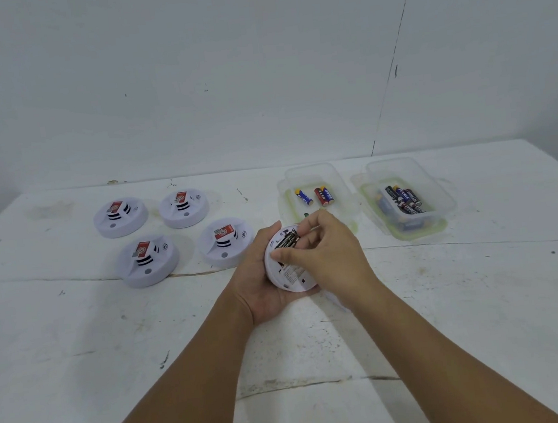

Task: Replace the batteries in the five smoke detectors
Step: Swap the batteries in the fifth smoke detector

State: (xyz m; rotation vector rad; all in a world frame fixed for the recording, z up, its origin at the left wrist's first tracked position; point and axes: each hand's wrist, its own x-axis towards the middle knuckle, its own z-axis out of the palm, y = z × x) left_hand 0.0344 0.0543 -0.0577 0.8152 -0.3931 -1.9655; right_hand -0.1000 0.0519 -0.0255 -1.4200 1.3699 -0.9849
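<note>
My left hand (260, 281) grips a white round smoke detector (292, 275) turned back side up, above the table's middle. Dark batteries (287, 239) sit in its open compartment. My right hand (322, 251) lies over the detector, thumb and fingers pinching at the batteries. Several more white detectors stand face up at the left: two at the back (120, 217) (184, 208) and two nearer (148, 261) (225, 242), each with a red sticker.
A clear plastic box (315, 173) behind my hands holds three loose batteries (322, 196). A second clear box (403, 168) at the right holds several batteries (406, 199). The white table (113, 346) is scuffed and cracked; a wall rises behind it.
</note>
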